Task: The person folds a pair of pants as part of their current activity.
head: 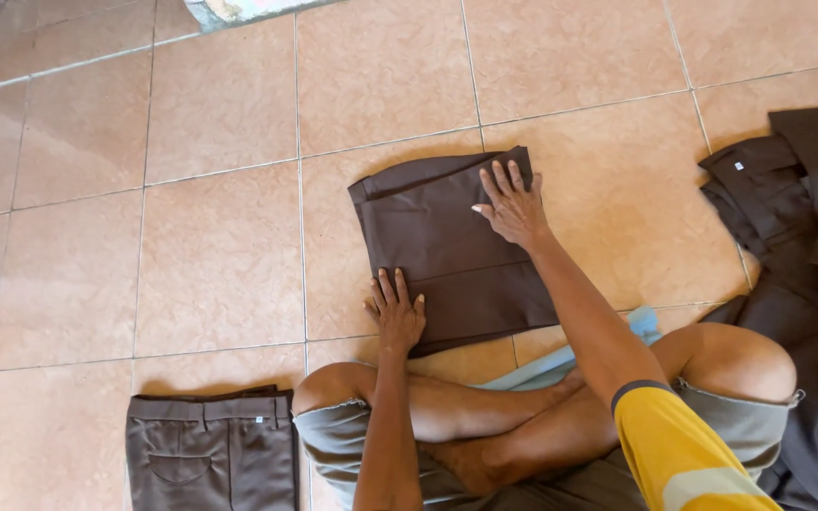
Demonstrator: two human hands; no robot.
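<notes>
A folded dark brown garment (447, 251) lies flat on the tiled floor (220, 255) in front of my crossed legs. My left hand (396, 310) rests palm down on its near left corner, fingers spread. My right hand (513, 205) presses flat on its far right part, fingers spread toward the top edge. Neither hand grips the cloth.
Folded grey-brown trousers (210, 452) lie at the lower left by my knee. A heap of dark brown garments (797, 218) sits at the right. A light blue cloth (560, 364) shows under my legs. A doorstep edge (239, 9) runs along the top.
</notes>
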